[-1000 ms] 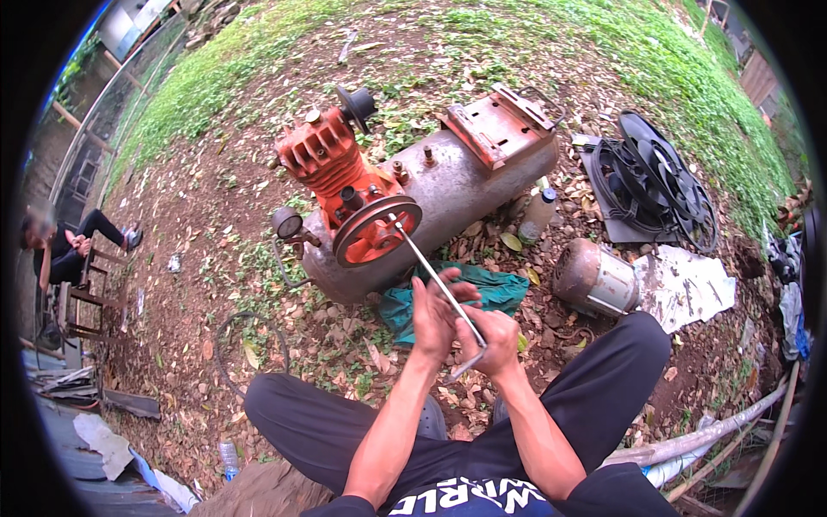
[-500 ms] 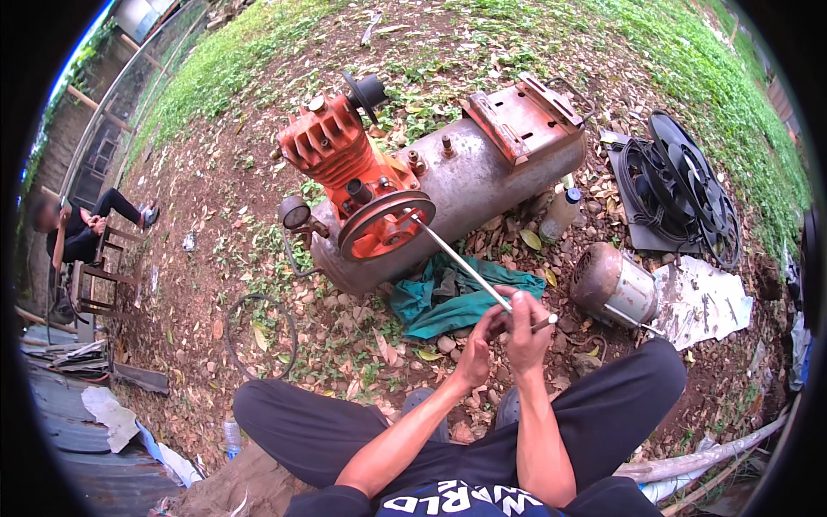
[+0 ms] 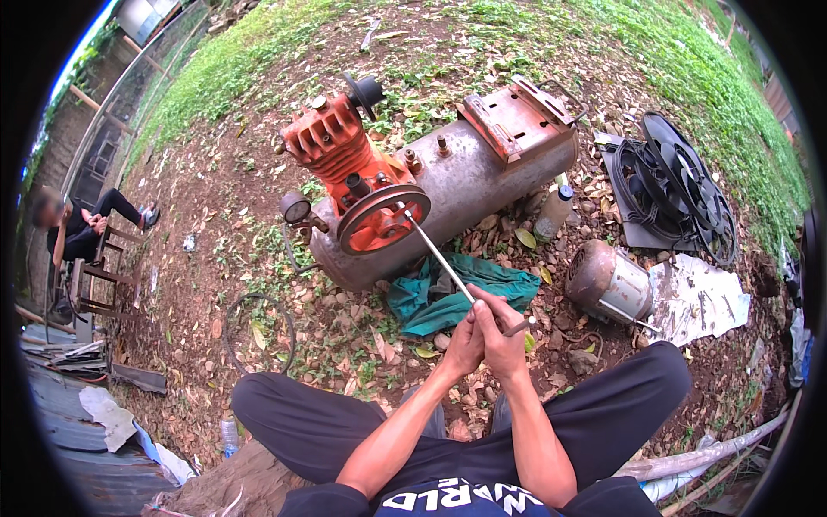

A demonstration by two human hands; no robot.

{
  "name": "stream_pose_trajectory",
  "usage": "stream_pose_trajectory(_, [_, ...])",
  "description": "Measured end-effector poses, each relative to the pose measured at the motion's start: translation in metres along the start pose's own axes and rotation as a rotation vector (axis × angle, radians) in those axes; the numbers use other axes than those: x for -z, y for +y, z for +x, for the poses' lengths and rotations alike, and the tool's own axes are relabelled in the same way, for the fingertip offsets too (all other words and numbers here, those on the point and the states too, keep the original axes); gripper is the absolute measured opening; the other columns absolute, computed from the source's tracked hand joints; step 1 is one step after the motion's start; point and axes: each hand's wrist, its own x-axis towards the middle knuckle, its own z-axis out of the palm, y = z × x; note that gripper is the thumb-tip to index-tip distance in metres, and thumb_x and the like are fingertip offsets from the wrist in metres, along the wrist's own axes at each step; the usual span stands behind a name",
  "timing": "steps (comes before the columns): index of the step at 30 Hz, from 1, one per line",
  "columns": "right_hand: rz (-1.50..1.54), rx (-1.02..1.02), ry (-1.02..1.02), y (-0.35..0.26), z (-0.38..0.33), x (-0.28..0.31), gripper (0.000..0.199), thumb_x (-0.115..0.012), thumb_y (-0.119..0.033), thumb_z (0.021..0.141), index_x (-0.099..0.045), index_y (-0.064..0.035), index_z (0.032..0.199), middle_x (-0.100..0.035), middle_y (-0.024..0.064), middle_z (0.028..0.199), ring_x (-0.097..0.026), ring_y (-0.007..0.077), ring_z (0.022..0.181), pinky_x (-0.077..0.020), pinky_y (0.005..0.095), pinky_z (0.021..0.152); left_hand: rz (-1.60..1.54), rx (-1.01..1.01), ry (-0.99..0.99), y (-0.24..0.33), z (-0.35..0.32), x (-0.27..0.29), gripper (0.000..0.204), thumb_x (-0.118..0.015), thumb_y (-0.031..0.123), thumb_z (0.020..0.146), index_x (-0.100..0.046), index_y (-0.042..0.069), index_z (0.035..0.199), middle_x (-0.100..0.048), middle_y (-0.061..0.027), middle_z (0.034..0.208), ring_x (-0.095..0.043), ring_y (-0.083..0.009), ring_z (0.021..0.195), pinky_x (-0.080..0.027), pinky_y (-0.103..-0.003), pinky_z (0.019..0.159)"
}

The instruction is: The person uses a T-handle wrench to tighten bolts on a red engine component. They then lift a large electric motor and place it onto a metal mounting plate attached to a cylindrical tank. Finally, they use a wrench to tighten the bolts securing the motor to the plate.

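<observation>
Rod (image 3: 444,266) is held by the right hand (image 3: 502,342), left hand (image 3: 463,351) pressed close, grip unclear; if pulled crooked, it could be knocked off the wheel (image 3: 389,229).

Head-worn fisheye view, looking down past forearms (image 3: 402,431), compressor (image 3: 332,142) near

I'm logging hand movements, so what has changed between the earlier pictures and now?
The left hand, open with fingers spread a second ago, is now drawn in against the right hand near the metal rod's near end. The rod's bent handle has swung from lower left to pointing right. The rod's far end stays at the pulley; green cloth and motor stay put.
</observation>
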Motion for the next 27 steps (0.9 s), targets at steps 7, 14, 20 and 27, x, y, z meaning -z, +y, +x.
stream_pose_trajectory(7, [0.218,-0.110,0.028,-0.002,-0.006,-0.019,0.036,-0.056,-0.018,0.097,-0.060,0.0042,0.125,-0.057,0.0006,0.083,-0.051,0.0074,0.075,-0.0426,0.0224,0.069,0.343,-0.019,0.071,-0.036,-0.001,0.017,0.056,-0.034,0.051,0.101,-0.048,0.000,0.120,-0.061,-0.0163,0.107,-0.058,-0.0250,0.102,-0.046,-0.038,0.087])
stream_pose_trajectory(14, [0.498,-0.230,0.120,0.026,-0.014,-0.025,0.042,-0.046,-0.022,0.097,-0.058,0.0066,0.125,-0.050,-0.0022,0.073,-0.040,0.0052,0.063,-0.0311,0.0207,0.055,0.456,0.052,0.053,-0.036,-0.021,0.033,0.045,-0.053,0.036,0.097,-0.041,0.004,0.126,-0.061,-0.0154,0.094,-0.062,-0.0258,0.087,-0.048,-0.039,0.076])
stream_pose_trajectory(20, [0.697,-0.325,0.071,0.024,-0.014,-0.021,0.045,-0.046,-0.024,0.097,-0.054,0.0062,0.130,-0.042,-0.0040,0.066,-0.036,0.0051,0.057,-0.0286,0.0210,0.051,0.493,0.179,0.111,0.005,-0.025,0.016,0.039,-0.054,0.037,0.097,-0.047,0.004,0.118,-0.061,-0.0140,0.094,-0.062,-0.0247,0.086,-0.048,-0.038,0.078])
stream_pose_trajectory(27, [0.869,-0.381,0.022,0.030,-0.010,-0.016,0.046,-0.042,-0.026,0.098,-0.052,0.0042,0.131,-0.040,-0.0041,0.063,-0.034,0.0063,0.051,-0.0287,0.0225,0.047,0.601,0.327,0.155,0.026,-0.025,0.006,0.045,-0.053,0.047,0.095,-0.046,0.005,0.112,-0.066,-0.0218,0.090,-0.067,-0.0394,0.086,-0.049,-0.044,0.071])
